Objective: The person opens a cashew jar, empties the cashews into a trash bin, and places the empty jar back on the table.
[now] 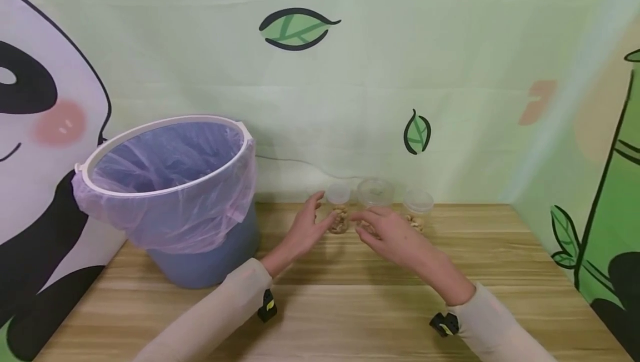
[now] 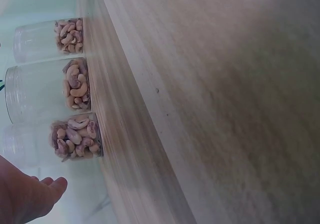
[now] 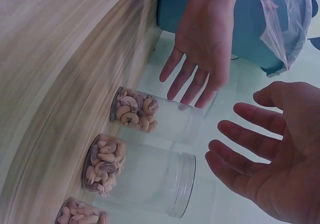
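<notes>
In the middle of the head frame I have the left hand [image 1: 301, 230] just beside the left jar [image 1: 338, 223], its fingers straight, the thumb apart from them, with nothing gripped. The right hand [image 1: 397, 235] is a little right of centre, in front of the middle jar [image 1: 376, 190], fingers slightly bent, spread and empty. From my feed I can't tell whether either hand touches a jar. The right jar [image 1: 419, 202] stands behind the right hand, which partly covers it.

All three clear jars stand upright in a row near the far edge of the bench [image 1: 350, 317], right of centre, and in the left wrist frame I see cashews [image 2: 77, 136] at the bottom of each. At the left of the head frame I have a blue bin [image 1: 205, 267], its translucent liner [image 1: 190, 226] folded over the rim. Behind everything hangs a pale green backdrop [image 1: 370, 79].
</notes>
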Action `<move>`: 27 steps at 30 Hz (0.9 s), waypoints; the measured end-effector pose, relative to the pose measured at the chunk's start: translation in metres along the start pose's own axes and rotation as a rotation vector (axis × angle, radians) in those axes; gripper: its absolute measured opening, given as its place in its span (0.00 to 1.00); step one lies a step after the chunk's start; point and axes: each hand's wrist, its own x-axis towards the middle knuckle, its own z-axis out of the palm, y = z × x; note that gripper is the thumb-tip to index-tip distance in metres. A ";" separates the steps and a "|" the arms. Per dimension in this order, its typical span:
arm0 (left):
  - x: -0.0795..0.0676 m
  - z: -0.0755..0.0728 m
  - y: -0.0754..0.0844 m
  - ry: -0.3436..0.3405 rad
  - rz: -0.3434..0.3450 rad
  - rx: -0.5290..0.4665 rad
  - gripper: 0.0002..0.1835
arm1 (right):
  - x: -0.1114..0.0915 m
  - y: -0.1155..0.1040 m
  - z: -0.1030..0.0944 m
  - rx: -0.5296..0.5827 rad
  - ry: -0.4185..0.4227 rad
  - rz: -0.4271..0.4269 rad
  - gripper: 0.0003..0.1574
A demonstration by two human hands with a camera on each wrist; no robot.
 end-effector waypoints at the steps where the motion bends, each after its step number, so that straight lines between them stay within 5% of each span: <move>1: 0.000 0.000 -0.001 0.003 -0.005 -0.002 0.37 | 0.001 0.000 0.000 -0.003 0.003 -0.002 0.15; 27: 0.012 0.008 -0.016 -0.029 -0.046 -0.112 0.45 | 0.019 0.007 0.003 0.056 0.008 0.124 0.20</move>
